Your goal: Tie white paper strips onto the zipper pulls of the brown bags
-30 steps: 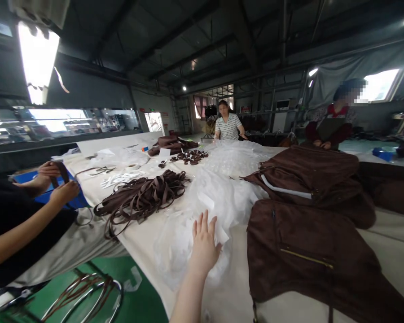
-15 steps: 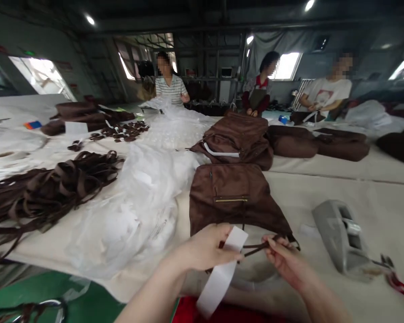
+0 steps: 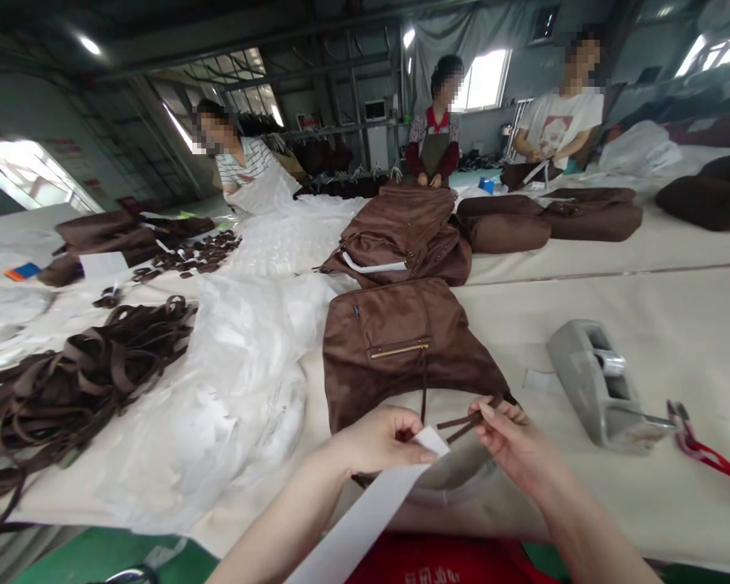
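A brown bag (image 3: 395, 324) with a gold zipper lies flat on the pale table (image 3: 675, 324) in front of me. My left hand (image 3: 383, 442), at the bag's near edge, pinches a long white strip (image 3: 365, 523) that hangs down toward me. To its right, my right hand (image 3: 504, 430) is closed on a thin brown strap (image 3: 462, 427), whose two ends point toward the left hand. Part of the strap is hidden behind my fingers.
Brown straps (image 3: 97, 365) and clear plastic bags (image 3: 249, 365) lie left. A grey tape dispenser (image 3: 596, 381) and red-handled tool (image 3: 706, 450) stand right. More brown bags (image 3: 414, 227) lie beyond, with three people (image 3: 435, 138) across the table.
The view has tilted and shifted right. The white strip now stretches farther down and left from my left hand. My right hand still holds the strap. The person at the left leans over plastic.
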Action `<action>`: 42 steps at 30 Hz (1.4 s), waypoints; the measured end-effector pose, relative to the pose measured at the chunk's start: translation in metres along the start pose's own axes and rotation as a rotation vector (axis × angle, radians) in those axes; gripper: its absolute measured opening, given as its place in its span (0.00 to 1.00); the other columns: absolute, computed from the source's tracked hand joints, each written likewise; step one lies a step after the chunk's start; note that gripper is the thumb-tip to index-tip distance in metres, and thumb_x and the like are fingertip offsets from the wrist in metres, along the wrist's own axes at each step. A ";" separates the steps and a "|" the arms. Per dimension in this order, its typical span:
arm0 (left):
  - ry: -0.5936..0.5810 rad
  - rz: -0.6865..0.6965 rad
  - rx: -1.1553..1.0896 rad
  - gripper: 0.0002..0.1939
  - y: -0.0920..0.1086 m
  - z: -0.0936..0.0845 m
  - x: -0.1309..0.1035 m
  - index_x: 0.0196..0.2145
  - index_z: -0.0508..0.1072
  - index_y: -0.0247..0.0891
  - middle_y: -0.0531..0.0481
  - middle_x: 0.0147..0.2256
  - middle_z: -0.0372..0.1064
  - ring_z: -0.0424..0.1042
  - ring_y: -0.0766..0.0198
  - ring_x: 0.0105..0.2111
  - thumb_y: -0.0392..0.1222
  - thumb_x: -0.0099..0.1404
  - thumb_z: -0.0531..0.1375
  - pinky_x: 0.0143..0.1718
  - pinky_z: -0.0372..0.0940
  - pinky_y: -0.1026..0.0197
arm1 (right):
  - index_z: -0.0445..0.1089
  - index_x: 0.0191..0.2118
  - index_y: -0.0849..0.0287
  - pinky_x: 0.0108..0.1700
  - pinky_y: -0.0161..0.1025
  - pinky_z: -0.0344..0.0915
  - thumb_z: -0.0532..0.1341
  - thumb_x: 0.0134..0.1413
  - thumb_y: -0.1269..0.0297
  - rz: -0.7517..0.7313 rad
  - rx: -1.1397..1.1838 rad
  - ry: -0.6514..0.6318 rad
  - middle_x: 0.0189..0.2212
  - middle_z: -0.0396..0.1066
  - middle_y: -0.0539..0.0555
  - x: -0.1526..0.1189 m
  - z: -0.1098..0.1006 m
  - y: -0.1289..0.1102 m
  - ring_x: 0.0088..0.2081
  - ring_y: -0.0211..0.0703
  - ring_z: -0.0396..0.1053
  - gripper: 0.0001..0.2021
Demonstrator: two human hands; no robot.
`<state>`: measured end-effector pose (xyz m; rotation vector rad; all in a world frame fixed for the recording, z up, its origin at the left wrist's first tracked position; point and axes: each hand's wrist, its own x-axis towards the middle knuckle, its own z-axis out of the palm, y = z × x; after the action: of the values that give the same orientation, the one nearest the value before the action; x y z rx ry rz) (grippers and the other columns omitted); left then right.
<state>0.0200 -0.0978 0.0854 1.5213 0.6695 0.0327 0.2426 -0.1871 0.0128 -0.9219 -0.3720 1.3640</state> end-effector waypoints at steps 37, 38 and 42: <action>0.019 -0.040 0.188 0.26 -0.034 -0.004 0.043 0.27 0.74 0.31 0.59 0.19 0.54 0.50 0.73 0.22 0.61 0.47 0.65 0.21 0.45 0.67 | 0.74 0.28 0.57 0.38 0.36 0.64 0.70 0.41 0.61 -0.100 -0.478 -0.218 0.32 0.73 0.52 -0.008 -0.024 -0.005 0.34 0.41 0.68 0.08; 0.012 -0.040 0.208 0.26 -0.033 -0.004 0.044 0.27 0.74 0.31 0.58 0.19 0.54 0.50 0.73 0.22 0.61 0.48 0.65 0.22 0.45 0.67 | 0.74 0.28 0.57 0.37 0.36 0.64 0.70 0.41 0.61 -0.093 -0.480 -0.227 0.31 0.73 0.52 -0.008 -0.025 -0.006 0.33 0.40 0.68 0.08; -0.021 -0.040 0.296 0.25 -0.029 -0.003 0.049 0.28 0.75 0.32 0.58 0.20 0.55 0.52 0.72 0.22 0.61 0.49 0.64 0.22 0.46 0.68 | 0.74 0.30 0.57 0.33 0.35 0.63 0.69 0.43 0.60 -0.082 -0.505 -0.244 0.28 0.72 0.50 -0.008 -0.028 -0.013 0.28 0.37 0.65 0.08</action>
<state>0.0477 -0.0766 0.0408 1.7886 0.7104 -0.1169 0.2700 -0.2032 0.0073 -1.1361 -0.9627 1.3336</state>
